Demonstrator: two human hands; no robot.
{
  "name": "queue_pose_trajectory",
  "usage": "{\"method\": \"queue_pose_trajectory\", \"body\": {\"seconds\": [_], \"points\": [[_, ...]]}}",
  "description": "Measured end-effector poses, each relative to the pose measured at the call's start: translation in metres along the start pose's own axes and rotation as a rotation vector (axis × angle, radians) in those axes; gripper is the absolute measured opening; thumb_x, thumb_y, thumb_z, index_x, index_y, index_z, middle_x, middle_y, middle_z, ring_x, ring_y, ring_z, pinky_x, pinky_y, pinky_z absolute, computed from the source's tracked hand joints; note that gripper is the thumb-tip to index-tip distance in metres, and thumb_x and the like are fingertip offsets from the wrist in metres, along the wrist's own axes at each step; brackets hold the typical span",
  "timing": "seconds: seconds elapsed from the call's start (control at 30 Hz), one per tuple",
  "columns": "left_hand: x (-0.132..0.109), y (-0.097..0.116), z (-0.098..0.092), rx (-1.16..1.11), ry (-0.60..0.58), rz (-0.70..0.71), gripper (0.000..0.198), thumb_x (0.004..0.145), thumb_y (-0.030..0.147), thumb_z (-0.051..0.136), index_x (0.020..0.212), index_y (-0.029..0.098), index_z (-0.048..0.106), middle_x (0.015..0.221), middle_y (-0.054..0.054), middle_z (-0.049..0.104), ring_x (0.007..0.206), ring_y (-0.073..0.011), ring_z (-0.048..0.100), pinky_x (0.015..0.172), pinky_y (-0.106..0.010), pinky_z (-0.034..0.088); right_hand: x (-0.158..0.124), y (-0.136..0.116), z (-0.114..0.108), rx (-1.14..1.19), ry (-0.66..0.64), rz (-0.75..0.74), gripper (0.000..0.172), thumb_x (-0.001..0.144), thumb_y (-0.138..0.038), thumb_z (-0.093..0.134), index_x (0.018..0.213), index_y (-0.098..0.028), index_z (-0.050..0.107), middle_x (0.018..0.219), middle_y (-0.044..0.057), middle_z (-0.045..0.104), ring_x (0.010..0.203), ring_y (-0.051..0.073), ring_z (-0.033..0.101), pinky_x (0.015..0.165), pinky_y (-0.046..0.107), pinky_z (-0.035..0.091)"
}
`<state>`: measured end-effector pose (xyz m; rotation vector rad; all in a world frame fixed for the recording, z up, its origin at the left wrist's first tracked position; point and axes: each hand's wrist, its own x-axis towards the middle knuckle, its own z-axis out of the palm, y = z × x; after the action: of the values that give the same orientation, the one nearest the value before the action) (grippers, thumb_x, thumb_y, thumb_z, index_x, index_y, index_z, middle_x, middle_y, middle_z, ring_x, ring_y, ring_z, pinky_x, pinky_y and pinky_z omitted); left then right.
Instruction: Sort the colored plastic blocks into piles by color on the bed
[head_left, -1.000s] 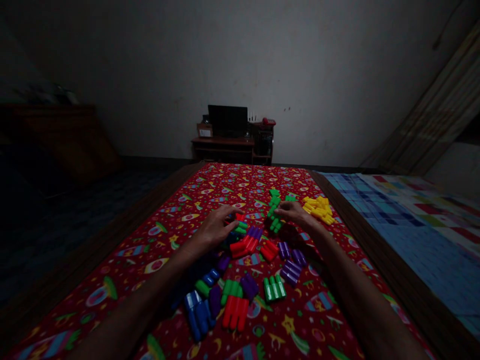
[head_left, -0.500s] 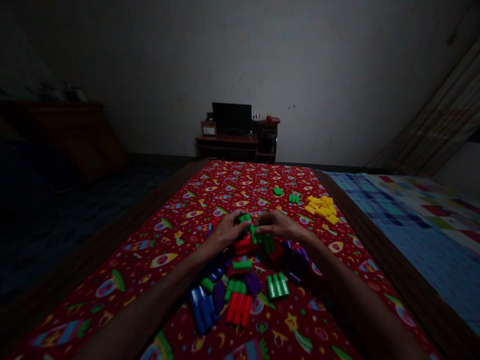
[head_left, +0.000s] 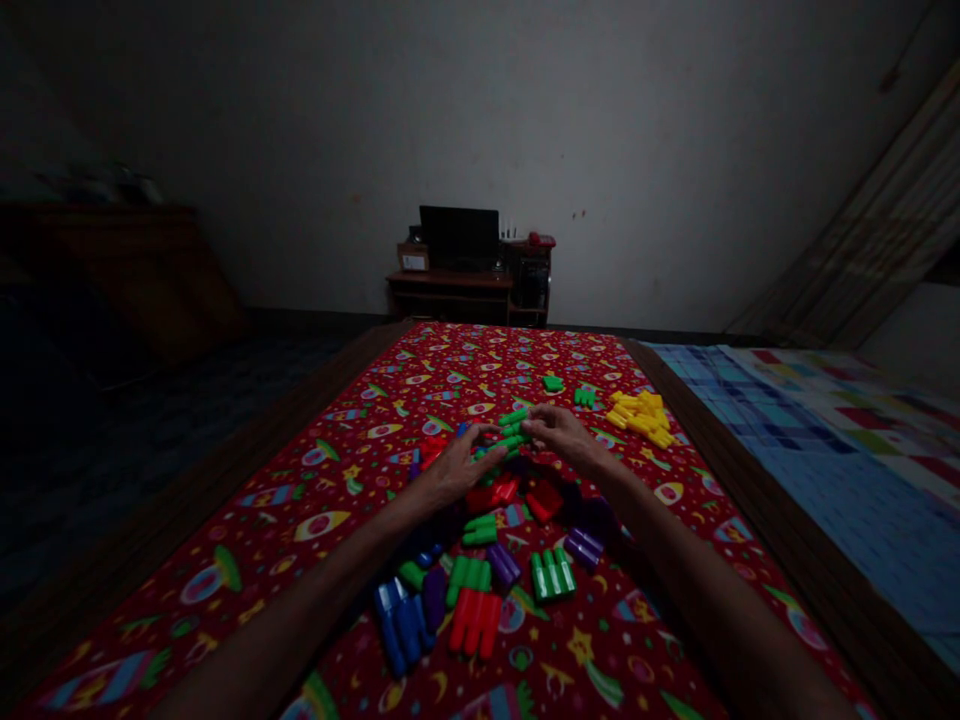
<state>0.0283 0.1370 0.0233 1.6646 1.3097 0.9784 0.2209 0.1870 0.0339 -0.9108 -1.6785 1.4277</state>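
Note:
A green plastic toy block [head_left: 513,420] with rounded prongs is pinched in the fingertips of my right hand [head_left: 568,438]. My left hand [head_left: 456,470] faces it with thumb and fingers closed around green block pieces [head_left: 481,453], partly hidden by the fingers. Whether the green pieces are joined I cannot tell. Beneath the hands lie red blocks [head_left: 545,500]. Closer to me are a green block [head_left: 553,574], a red block [head_left: 476,622], blue blocks [head_left: 403,622] and purple blocks [head_left: 584,547].
Yellow blocks [head_left: 641,417] are heaped at the right side of the red patterned cloth [head_left: 360,600]. Two green blocks [head_left: 584,397] lie farther back. A desk with a monitor [head_left: 459,238] stands against the wall, and a bed [head_left: 825,470] is at right.
My right hand has raised and turned its green block, so its prongs now point left toward my left hand. The view has shifted slightly.

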Motion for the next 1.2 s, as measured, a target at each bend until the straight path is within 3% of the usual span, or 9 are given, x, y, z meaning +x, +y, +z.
{"method": "queue_pose_trajectory", "body": {"seconds": [0.17,0.37,0.53,0.63,0.73,0.87,0.93,1.03,1.2], "points": [[0.001,0.005,-0.008,0.225,-0.007,0.027,0.035,0.075,0.050,0.053,0.070,0.017,0.064,0.063,0.001,0.063,0.064,-0.0177,0.059,0.060,-0.027,0.046,0.005,0.003,-0.001,-0.050,0.061,-0.055,0.042,0.066,-0.057,0.066,0.079,-0.019,0.053,0.061,-0.004,0.054,0.055,0.011,0.051,0.055,0.024,0.041],[0.001,0.005,-0.011,0.214,0.018,0.037,0.039,0.074,0.055,0.053,0.071,0.017,0.065,0.065,-0.001,0.067,0.066,-0.0195,0.061,0.060,-0.027,0.047,0.011,0.032,-0.048,-0.191,0.474,0.040,0.027,0.066,-0.045,0.060,0.071,-0.018,0.055,0.062,0.001,0.059,0.056,0.015,0.055,0.053,0.026,0.043],[0.001,0.003,-0.010,0.207,0.001,0.058,0.040,0.077,0.055,0.053,0.077,0.018,0.068,0.074,-0.003,0.071,0.072,-0.0213,0.064,0.066,-0.029,0.050,0.006,0.048,-0.081,-0.435,0.524,0.149,0.017,0.069,-0.033,0.055,0.064,-0.017,0.057,0.058,0.003,0.059,0.059,0.017,0.057,0.053,0.025,0.041],[0.001,0.003,-0.010,0.190,0.055,0.067,0.041,0.074,0.056,0.057,0.085,0.019,0.071,0.088,-0.004,0.074,0.082,-0.0234,0.065,0.075,-0.031,0.051,0.005,0.038,-0.083,-0.601,0.562,0.122,0.013,0.070,-0.028,0.057,0.069,-0.016,0.063,0.065,0.005,0.063,0.069,0.020,0.060,0.060,0.027,0.043],[0.002,0.002,-0.009,0.183,0.074,0.071,0.042,0.075,0.055,0.057,0.090,0.019,0.072,0.096,-0.006,0.074,0.091,-0.0254,0.065,0.083,-0.033,0.050,0.004,0.017,-0.061,-0.717,0.456,0.029,0.024,0.080,-0.031,0.052,0.084,-0.014,0.069,0.078,0.007,0.069,0.078,0.020,0.062,0.065,0.027,0.045],[0.003,-0.002,-0.007,0.175,0.052,0.103,0.042,0.077,0.053,0.056,0.094,0.018,0.071,0.101,-0.007,0.073,0.094,-0.0257,0.065,0.086,-0.035,0.049,-0.002,-0.007,-0.007,-0.550,-0.060,-0.144,0.038,0.088,-0.041,0.047,0.098,-0.012,0.070,0.086,0.006,0.072,0.077,0.019,0.064,0.065,0.025,0.046],[0.003,-0.004,-0.006,0.177,0.035,0.109,0.041,0.079,0.052,0.054,0.095,0.018,0.070,0.099,-0.007,0.073,0.092,-0.0246,0.065,0.085,-0.035,0.050,-0.005,-0.012,0.012,-0.552,-0.144,-0.205,0.034,0.085,-0.037,0.054,0.105,-0.013,0.070,0.092,0.006,0.073,0.079,0.019,0.065,0.068,0.026,0.046],[0.004,-0.004,-0.006,0.179,0.081,0.096,0.042,0.079,0.053,0.054,0.099,0.019,0.066,0.097,-0.006,0.071,0.092,-0.0230,0.063,0.084,-0.034,0.050,-0.002,-0.007,0.013,-0.575,-0.038,-0.183,0.030,0.082,-0.028,0.058,0.106,-0.015,0.070,0.089,0.007,0.074,0.076,0.019,0.066,0.068,0.026,0.047],[0.002,-0.001,-0.007,0.005,0.131,-0.028,0.045,0.080,0.057,0.049,0.097,0.017,0.062,0.088,-0.004,0.066,0.083,-0.0194,0.062,0.078,-0.033,0.051,0.009,0.023,-0.033,-0.591,0.289,-0.090,0.027,0.080,-0.021,0.055,0.102,-0.016,0.070,0.095,0.008,0.073,0.082,0.021,0.066,0.074,0.032,0.050]]}}
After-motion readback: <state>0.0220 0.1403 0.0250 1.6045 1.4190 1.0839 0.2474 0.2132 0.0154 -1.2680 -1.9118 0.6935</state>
